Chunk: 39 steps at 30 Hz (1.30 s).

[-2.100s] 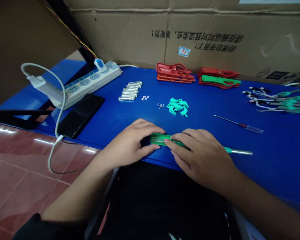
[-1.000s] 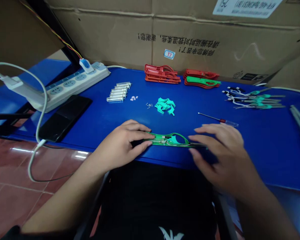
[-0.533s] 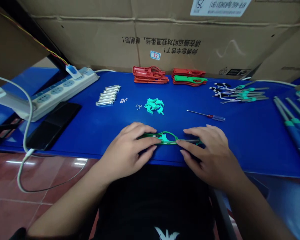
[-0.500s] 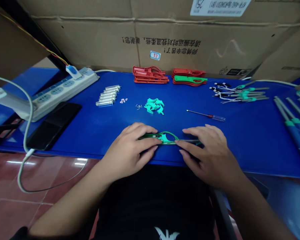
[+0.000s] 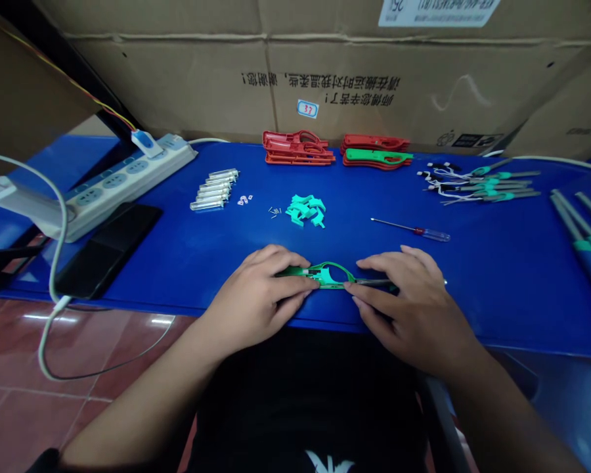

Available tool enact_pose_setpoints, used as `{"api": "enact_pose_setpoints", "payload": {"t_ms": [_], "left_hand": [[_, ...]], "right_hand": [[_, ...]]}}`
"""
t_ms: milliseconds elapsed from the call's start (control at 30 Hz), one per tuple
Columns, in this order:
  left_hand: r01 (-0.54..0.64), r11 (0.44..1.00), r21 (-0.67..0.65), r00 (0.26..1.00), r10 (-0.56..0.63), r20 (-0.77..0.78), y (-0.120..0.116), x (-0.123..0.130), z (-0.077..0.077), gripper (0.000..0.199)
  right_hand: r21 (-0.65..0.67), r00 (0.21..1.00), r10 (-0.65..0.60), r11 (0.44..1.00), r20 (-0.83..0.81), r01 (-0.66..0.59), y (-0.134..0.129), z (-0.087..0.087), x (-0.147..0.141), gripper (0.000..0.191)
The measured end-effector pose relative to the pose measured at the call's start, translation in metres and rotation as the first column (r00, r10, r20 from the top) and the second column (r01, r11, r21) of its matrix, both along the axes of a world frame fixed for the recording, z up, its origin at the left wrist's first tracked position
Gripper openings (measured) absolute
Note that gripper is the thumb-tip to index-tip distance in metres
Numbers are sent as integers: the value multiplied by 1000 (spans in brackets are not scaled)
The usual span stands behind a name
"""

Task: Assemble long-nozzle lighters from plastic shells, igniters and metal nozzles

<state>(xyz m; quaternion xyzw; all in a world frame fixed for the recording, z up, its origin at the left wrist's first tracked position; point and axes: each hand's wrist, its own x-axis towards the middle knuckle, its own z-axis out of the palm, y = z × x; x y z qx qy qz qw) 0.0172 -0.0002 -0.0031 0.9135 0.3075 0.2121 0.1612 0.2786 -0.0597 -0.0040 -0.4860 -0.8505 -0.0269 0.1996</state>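
A green lighter casing (image 5: 347,269) lies lengthwise at the table's front edge, with a teal trigger (image 5: 331,276) seated beside its oval finger loop and a dark metal rod running off to the right. My left hand (image 5: 270,289) is closed around the casing's left end, thumb and fingertips pressed near the trigger. My right hand (image 5: 406,302) pinches the right end, its index fingertip at the foot of the loop. Palms and fingers hide both ends. Beyond my hands lie a pile of teal triggers (image 5: 305,209) and several small screws (image 5: 274,211).
Clear lighter fuel tanks (image 5: 214,190) and small pinkish pieces (image 5: 243,200) lie to the left. Red casings (image 5: 295,148) are stacked along the cardboard box (image 5: 177,79). A screwdriver (image 5: 411,229), wired metal rods (image 5: 497,187) and blue-handled lighters (image 5: 586,253) sit rightward. A power strip (image 5: 128,174) and phone (image 5: 111,249) occupy the left.
The casing has tipped slightly, so more of its inner side and the trigger shows. Both hands keep their hold in nearly the same place. The view has shifted slightly.
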Motion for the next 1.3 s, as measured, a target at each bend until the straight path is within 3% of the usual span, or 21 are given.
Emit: {"api": "enact_pose_setpoints", "payload": {"t_ms": [267,367,500,600,667,733,867,967,1100,1200,1300], "left_hand": [[5,1000,11,1000,-5,-8,0,1,-4,24],[14,1000,5,999,-14,38,-1,-1,3,24],[50,998,41,998,-52,48,14,-8,38,22],[19,987,157,993,-37,112,48,-7,73,21],[-87,969,231,979,40,198,79,-2,85,25],[-201,943,263,957,132,260,108,4,83,29],[-284,935,213,929,214,301,139,9,53,30],[-239,955,178,938,179,297,140,5,36,30],[-246,955,167,932,185,313,138,2,33,31],[-216,951,223,952,154,264,137,4,33,29],[-223,913,342,961,147,232,129,7,37,31]], "right_hand": [[25,997,4,1000,-80,-3,3,7,10,21],[120,988,-87,987,-131,103,15,20,36,12],[125,961,-252,956,-114,265,57,37,77,19],[44,945,-326,945,33,324,109,41,97,28],[11,943,-322,946,86,323,144,39,101,32],[-43,916,-313,942,250,334,174,36,101,38],[-57,901,-327,933,285,356,209,28,96,35],[-67,899,-339,927,277,370,221,24,95,34],[-82,903,-346,923,255,377,229,24,95,27],[-64,909,-355,924,219,377,228,32,91,25],[19,932,-337,941,134,338,211,51,78,29]]}}
